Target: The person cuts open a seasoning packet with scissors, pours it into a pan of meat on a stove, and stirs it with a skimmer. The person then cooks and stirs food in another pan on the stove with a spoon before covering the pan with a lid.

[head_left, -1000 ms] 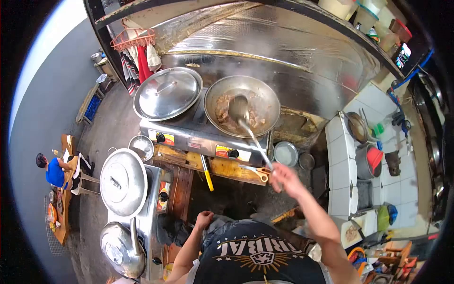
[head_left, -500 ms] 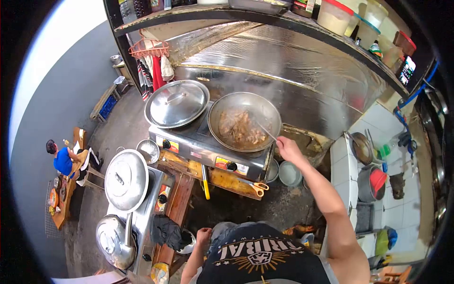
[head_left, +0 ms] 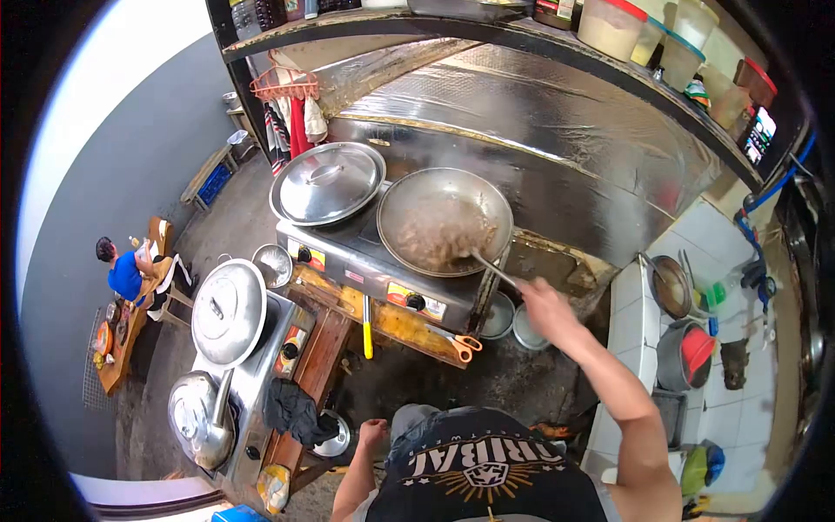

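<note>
My right hand is closed around the handle of a long metal cooking utensil. The utensil's head is down in the brown, chopped food, so its shape is hidden. Steam rises from this wide metal wok, which sits on the right burner of a gas stove. Beside it, a large steel lid covers the left burner. My left hand hangs low near my body, fingers curled, with nothing visible in it. It is nearest a dark cloth.
Orange-handled scissors and a yellow-handled tool lie on the wooden ledge before the stove. A second stove at left bears a lidded pot and a covered pan. A person in blue sits farther left. Containers line the overhead shelf.
My right hand has moved right and down, nearer me, drawing the utensil to the wok's near right side. The food looks stirred and blurred. The view has shifted slightly; my left hand stays low.
</note>
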`<state>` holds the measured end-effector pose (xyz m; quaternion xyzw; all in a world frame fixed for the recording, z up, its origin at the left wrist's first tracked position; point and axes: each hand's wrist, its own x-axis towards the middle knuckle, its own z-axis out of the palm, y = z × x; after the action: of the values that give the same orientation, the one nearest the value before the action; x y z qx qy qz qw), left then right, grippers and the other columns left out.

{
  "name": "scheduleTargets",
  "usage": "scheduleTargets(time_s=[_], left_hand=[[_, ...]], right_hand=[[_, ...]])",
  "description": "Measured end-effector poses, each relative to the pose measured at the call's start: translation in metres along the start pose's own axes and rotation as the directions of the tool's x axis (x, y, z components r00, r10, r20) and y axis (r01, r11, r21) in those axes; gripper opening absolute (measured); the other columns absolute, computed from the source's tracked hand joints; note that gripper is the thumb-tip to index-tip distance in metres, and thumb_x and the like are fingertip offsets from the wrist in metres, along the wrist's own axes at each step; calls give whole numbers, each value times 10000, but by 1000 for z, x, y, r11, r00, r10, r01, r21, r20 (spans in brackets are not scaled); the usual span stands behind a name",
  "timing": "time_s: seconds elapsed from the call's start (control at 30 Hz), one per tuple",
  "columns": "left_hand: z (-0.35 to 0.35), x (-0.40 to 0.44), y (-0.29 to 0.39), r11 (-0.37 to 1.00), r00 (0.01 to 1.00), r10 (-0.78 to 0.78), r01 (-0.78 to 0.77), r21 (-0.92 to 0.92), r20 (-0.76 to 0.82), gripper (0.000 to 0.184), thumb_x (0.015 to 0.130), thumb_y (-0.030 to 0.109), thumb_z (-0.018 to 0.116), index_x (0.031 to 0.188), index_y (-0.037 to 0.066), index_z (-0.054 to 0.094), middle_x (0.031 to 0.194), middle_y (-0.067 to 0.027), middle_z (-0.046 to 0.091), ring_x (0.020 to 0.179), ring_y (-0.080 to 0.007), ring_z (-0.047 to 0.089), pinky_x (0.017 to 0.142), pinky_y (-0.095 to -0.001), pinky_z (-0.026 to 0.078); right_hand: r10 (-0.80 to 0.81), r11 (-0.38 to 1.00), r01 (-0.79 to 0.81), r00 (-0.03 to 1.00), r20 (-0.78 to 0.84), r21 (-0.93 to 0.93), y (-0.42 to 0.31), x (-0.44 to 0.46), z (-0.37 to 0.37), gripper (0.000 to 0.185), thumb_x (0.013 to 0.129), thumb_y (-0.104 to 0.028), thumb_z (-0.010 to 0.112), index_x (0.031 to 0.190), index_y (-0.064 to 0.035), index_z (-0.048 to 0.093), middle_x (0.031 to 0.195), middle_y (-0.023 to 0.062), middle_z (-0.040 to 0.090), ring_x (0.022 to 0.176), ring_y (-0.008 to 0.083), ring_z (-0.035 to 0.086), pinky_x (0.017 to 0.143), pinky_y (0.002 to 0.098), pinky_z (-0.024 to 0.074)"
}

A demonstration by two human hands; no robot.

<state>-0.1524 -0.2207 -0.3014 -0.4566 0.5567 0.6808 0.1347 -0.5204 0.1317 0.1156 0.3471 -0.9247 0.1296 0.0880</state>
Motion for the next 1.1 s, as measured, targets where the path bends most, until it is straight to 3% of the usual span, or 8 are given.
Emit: scheduleTargets(time_s=[0.33,0.4,0.5,0.53,0.7,0.83,0.9,1.1], left_hand=[[5,-37,-15,987,988,93,-76,143,-120,195,911,166,696,964,-16,743,742,-31,687,606,-106,615,543,-265,480],[-3,-40,-26,999,997,22,-25,-31,-72,184,908,154,688,950,-16,743,725,-26,673,580,-108,597,521,-262,464],[-25,-40,-39,984,1000,-11,11,-180,6,160,913,138,688,916,-14,735,710,-23,648,563,-114,579,498,-255,441],[-31,-44,-42,971,1000,-14,17,-239,13,161,914,141,692,912,-14,734,711,-25,648,567,-116,581,499,-256,443],[-56,-58,-47,983,993,-63,45,-178,-97,167,916,170,723,849,19,712,682,-12,623,572,-128,583,501,-294,449],[-75,-78,-13,992,989,-124,122,-19,-83,157,918,150,696,782,74,674,635,29,559,521,-97,500,479,-275,387],[-97,-53,-24,987,998,-53,55,-153,18,177,927,68,601,758,100,645,627,47,508,522,-83,467,473,-259,357],[-130,-37,-10,977,999,0,-8,-212,-36,220,923,8,554,736,93,634,633,58,490,536,-72,467,474,-246,358]], right_hand=[[-63,978,101,977,-204,183,-7,80,57,309,949,-43,524,1241,-77,620,1003,215,595,894,413,651,751,508,546],[-9,982,7,1000,11,191,-20,84,73,374,951,-45,518,1298,-137,623,1019,188,591,913,390,660,764,486,550],[-174,981,184,973,-149,55,13,67,96,396,939,-44,541,1307,-164,629,1028,184,580,886,393,656,766,479,544],[-38,993,32,998,51,112,6,57,52,387,941,-55,556,1304,-166,632,1017,184,591,864,398,652,768,482,538],[-34,992,59,975,-220,108,28,47,8,285,962,-93,552,1234,-111,634,948,192,596,830,432,637,734,513,533],[293,956,-293,943,-158,21,50,80,91,236,960,-106,541,1180,-45,599,1164,269,645,1012,485,646,787,543,541],[505,820,-504,860,72,271,11,92,92,244,971,-129,527,1175,-22,606,1159,284,669,1084,475,641,864,537,536],[335,889,-318,942,8,330,-5,101,62,287,957,-191,569,1160,-27,688,1097,241,702,1028,401,687,912,448,543]])
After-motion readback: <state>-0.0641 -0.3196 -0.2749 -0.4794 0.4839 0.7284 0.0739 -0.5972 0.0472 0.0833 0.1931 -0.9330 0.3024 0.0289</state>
